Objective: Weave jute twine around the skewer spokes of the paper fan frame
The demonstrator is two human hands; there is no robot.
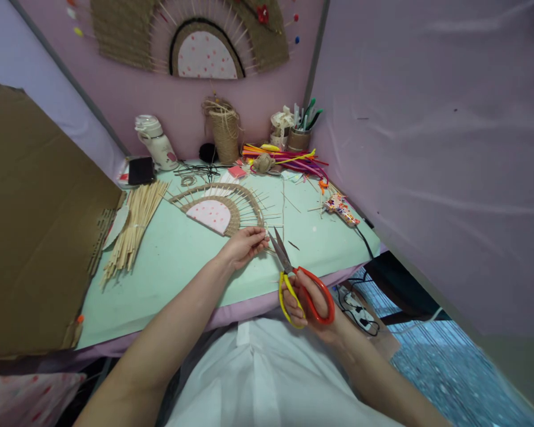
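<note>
The half-round fan is lying mid-counter; near the front edge, the left hand is pinching its end between fingers, while the right hand is gripping spread scissors.

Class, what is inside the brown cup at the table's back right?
Slender green and whitish items stick out above the brown cup; their lower parts are hidden inside.

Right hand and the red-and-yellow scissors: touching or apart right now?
Touching. The head view shows it plainly: the right hand grips the red-and-yellow scissors, with its digits through the handle loops.
</note>
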